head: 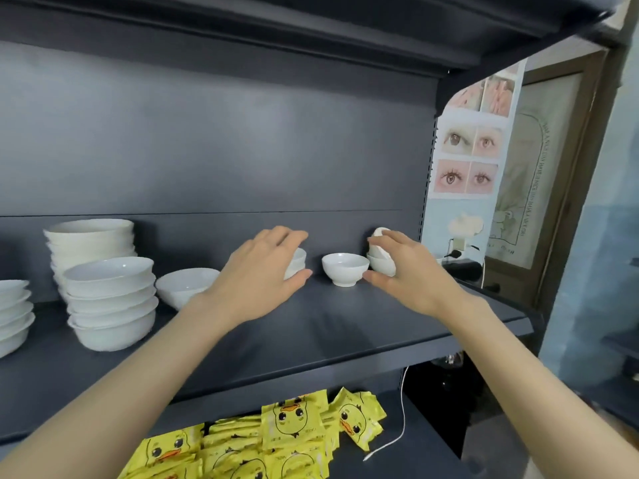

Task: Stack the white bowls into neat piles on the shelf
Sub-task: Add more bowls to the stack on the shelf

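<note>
Above yellow packets [276, 433], piles [110, 299] at left are judged done; a small stack [296, 261] is gripped by the left hand [266, 271], a right stack [380, 262] by the right hand [401, 271], one bowl [345, 269] left between.

Soft, even indoor light, rather dim, falls from the front. The dark back panel [207, 133] carries a pale, hazy sheen across the middle left of the frame. The white bowls [110, 288] at left are bright, their rims nearly washed out. Faint, diffuse shadows lie on the shelf [345, 323] under the left hand [262, 271] and right hand [411, 271]. The lower right is dark. Wide-angle distortion curves the upper right edges and stretches the lower corners. Detail is soft throughout, blurrier toward the right edge.
</note>
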Action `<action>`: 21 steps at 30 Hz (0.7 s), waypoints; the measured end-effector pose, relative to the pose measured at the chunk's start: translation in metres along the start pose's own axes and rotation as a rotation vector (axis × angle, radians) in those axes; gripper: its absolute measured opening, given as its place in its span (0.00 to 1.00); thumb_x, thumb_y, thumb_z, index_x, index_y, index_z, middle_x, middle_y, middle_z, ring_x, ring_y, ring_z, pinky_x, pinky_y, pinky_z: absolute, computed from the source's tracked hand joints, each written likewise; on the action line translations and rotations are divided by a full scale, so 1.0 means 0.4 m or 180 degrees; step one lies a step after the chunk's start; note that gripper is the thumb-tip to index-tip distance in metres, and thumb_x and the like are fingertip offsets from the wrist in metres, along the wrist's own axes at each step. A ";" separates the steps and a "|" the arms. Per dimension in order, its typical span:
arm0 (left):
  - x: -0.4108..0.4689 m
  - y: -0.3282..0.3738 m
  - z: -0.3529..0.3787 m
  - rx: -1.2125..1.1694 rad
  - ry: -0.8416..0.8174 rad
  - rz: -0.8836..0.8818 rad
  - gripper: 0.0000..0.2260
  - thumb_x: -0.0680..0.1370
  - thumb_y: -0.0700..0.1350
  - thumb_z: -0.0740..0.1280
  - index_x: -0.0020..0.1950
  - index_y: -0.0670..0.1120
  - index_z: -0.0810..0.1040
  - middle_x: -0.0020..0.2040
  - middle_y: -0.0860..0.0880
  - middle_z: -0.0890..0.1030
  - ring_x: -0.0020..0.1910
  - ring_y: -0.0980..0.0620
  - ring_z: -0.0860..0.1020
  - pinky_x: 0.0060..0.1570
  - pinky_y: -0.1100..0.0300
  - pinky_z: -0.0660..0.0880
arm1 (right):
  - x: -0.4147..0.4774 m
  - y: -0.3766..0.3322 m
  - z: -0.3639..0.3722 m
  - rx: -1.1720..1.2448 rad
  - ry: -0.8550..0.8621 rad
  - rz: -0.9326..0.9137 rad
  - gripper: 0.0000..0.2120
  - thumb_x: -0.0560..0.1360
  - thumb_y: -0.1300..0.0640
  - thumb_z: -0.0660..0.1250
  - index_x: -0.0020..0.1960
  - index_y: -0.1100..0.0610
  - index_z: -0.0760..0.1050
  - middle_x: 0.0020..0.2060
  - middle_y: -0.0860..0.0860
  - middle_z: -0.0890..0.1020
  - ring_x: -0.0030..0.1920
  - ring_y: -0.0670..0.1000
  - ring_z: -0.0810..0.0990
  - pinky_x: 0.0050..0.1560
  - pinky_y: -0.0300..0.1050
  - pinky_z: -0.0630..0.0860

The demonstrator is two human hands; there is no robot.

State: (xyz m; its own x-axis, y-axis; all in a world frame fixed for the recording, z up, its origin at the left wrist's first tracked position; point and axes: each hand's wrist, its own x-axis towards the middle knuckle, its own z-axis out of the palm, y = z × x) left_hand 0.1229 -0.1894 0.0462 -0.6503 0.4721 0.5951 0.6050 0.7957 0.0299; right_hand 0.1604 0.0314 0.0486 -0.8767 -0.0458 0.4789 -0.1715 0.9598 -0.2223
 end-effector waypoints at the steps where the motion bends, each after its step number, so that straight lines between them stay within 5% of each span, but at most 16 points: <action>1: 0.028 0.009 0.029 0.0003 -0.0020 0.0024 0.25 0.80 0.55 0.59 0.75 0.50 0.59 0.70 0.54 0.66 0.68 0.51 0.65 0.60 0.57 0.66 | 0.015 0.032 0.004 -0.0030 -0.0002 0.0016 0.27 0.77 0.50 0.65 0.73 0.54 0.64 0.73 0.51 0.65 0.71 0.53 0.65 0.66 0.51 0.67; 6: 0.187 0.044 0.163 -0.0146 0.0040 0.0162 0.24 0.80 0.55 0.58 0.75 0.51 0.59 0.70 0.54 0.66 0.67 0.53 0.65 0.60 0.60 0.64 | 0.116 0.189 0.028 -0.0079 -0.0128 0.0129 0.27 0.78 0.50 0.65 0.74 0.55 0.63 0.74 0.51 0.63 0.68 0.55 0.69 0.66 0.48 0.66; 10: 0.311 0.058 0.277 -0.0300 -0.0010 0.0225 0.24 0.80 0.55 0.59 0.74 0.50 0.60 0.69 0.54 0.67 0.66 0.52 0.66 0.62 0.59 0.65 | 0.202 0.325 0.067 -0.0064 -0.0234 0.0265 0.27 0.78 0.50 0.64 0.75 0.53 0.61 0.76 0.50 0.60 0.73 0.55 0.63 0.67 0.45 0.61; 16: 0.464 0.081 0.443 -0.0591 -0.0367 0.0007 0.25 0.79 0.56 0.60 0.74 0.52 0.60 0.70 0.55 0.67 0.66 0.51 0.68 0.60 0.56 0.67 | 0.316 0.513 0.119 0.0163 -0.0347 0.0386 0.25 0.76 0.49 0.67 0.70 0.54 0.68 0.68 0.50 0.71 0.64 0.54 0.72 0.65 0.50 0.68; 21: 0.572 0.091 0.567 -0.0863 -0.0575 -0.0334 0.27 0.77 0.56 0.64 0.73 0.52 0.62 0.68 0.53 0.69 0.66 0.48 0.69 0.62 0.53 0.68 | 0.418 0.652 0.169 0.0321 -0.0405 0.0305 0.24 0.75 0.49 0.68 0.69 0.53 0.69 0.66 0.50 0.73 0.66 0.52 0.70 0.62 0.45 0.67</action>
State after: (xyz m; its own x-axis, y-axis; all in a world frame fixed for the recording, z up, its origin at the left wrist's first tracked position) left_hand -0.1080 0.0338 0.0013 -0.7717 0.4719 0.4265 0.6148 0.7250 0.3103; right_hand -0.0613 0.2553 0.0135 -0.9398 0.0038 0.3417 -0.1231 0.9291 -0.3487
